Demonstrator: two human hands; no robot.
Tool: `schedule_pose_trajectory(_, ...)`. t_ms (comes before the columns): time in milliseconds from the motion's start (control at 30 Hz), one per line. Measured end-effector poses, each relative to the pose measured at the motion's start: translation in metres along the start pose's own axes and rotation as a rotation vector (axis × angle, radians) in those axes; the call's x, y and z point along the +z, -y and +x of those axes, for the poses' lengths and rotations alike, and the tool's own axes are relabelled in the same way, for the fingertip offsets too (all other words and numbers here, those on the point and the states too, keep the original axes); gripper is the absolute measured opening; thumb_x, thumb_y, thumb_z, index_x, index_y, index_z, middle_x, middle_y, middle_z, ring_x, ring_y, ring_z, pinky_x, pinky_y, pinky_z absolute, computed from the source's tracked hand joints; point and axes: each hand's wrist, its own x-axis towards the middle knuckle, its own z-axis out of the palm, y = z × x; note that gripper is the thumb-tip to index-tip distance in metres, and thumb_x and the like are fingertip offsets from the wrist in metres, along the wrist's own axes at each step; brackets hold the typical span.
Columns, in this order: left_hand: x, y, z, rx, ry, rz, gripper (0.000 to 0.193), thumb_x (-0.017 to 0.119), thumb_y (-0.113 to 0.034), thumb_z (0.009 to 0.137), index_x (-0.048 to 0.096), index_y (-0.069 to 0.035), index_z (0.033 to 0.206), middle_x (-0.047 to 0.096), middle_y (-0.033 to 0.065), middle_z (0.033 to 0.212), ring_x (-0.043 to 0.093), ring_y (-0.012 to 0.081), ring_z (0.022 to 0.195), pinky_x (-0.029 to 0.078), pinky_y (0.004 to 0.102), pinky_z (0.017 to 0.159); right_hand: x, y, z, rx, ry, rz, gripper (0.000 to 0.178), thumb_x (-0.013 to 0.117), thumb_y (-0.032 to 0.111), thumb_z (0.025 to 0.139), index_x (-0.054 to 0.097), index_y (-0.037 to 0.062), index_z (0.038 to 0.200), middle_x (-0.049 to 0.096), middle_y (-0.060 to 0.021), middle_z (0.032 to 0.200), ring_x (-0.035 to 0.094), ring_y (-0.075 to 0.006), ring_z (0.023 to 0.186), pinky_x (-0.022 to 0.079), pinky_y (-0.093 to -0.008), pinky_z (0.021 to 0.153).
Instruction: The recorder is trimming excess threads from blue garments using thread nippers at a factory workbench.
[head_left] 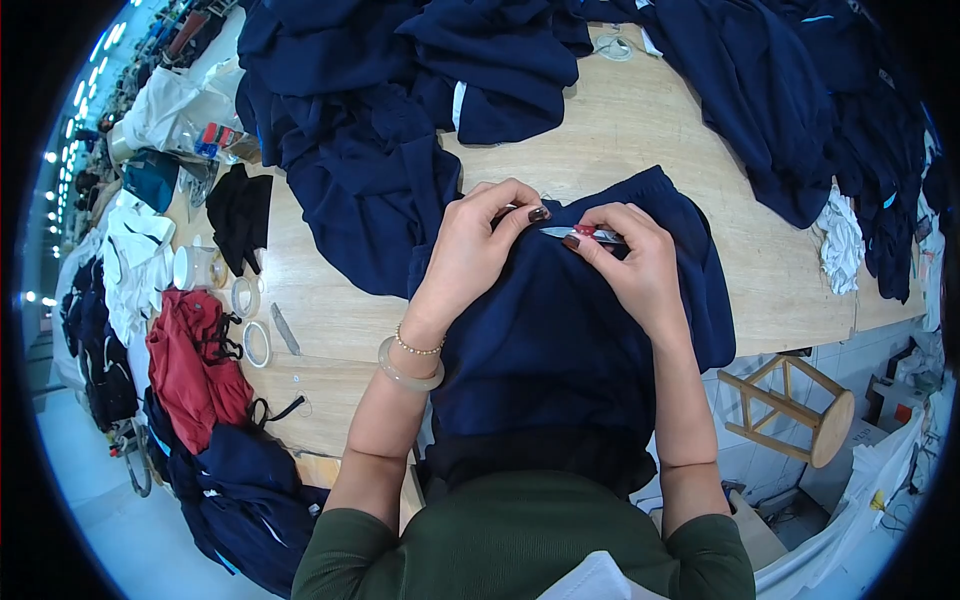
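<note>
A navy garment (565, 325) lies over the near table edge and hangs down in front of me. My left hand (468, 248) is closed in a pinch on its upper edge, thumb and forefinger together. In my right hand (636, 262) is a pair of thread snips (558, 232), with a shiny pointed blade and a small red part between my fingers. The blade points left, just above the cloth and close to my left fingertips. My fingers partly hide the handle of the snips.
Navy garments (350, 120) are heaped at the far left, with more navy cloth (760, 100) at the far right. Tape rolls (257, 343), a grey blade-like strip (285, 329) and a red garment (195, 365) lie on the left. Below right is a wooden stool (832, 428).
</note>
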Motion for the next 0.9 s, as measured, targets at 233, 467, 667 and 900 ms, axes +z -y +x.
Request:
schedule_pose_trajectory(233, 0.002, -0.002, 0.003, -0.052, -0.013, -0.133, 0.011, 0.056, -0.006, 0.098, 0.062, 0.004, 0.099, 0.070, 0.0084, 0.094, 0.064, 0.0111, 0.087, 0.050, 0.0236, 0.080, -0.001, -0.006, -0.002, -0.011, -0.027, 0.040, 0.018, 0.074, 0.017, 0.084, 0.068, 0.0023, 0.091, 0.065, -0.0053, 0.077, 0.060, -0.0143, 0.071, 0.046, -0.0260, 0.063)
schedule_pose_trajectory(467, 0.000, 0.025, 0.027, -0.219, 0.182, 0.097, 0.024, 0.062, -0.021, 0.098, 0.062, 0.003, 0.100, 0.069, 0.0078, 0.094, 0.062, 0.0109, 0.082, 0.049, 0.0264, 0.078, -0.017, -0.020, -0.016, 0.357, -0.214, 0.587, 0.018, 0.058, 0.022, 0.101, 0.062, 0.0045, 0.103, 0.049, 0.0051, 0.077, 0.042, -0.0011, 0.070, 0.034, -0.0165, 0.063)
schedule_pose_trajectory(667, 0.001, 0.013, 0.027, -0.406, 0.612, -0.695, 0.043, 0.073, -0.006, 0.087, 0.054, 0.005, 0.124, 0.068, 0.0066, 0.091, 0.063, 0.0086, 0.079, 0.053, 0.0211, 0.076, -0.005, -0.024, -0.029, 0.453, -0.130, 0.844, 0.030, 0.047, 0.032, 0.105, 0.061, 0.0054, 0.103, 0.041, 0.0060, 0.073, 0.038, -0.0024, 0.066, 0.031, -0.0180, 0.059)
schedule_pose_trajectory(900, 0.015, -0.032, 0.001, -0.182, 0.357, -1.094, 0.086, 0.069, 0.012, 0.081, 0.024, -0.006, 0.152, 0.065, 0.0124, 0.108, 0.064, 0.0116, 0.096, 0.054, 0.0253, 0.089, 0.012, -0.031, -0.011, 0.455, -0.105, 1.002, 0.032, 0.047, 0.034, 0.105, 0.061, 0.0045, 0.105, 0.044, 0.0037, 0.076, 0.045, -0.0053, 0.071, 0.044, -0.0194, 0.066)
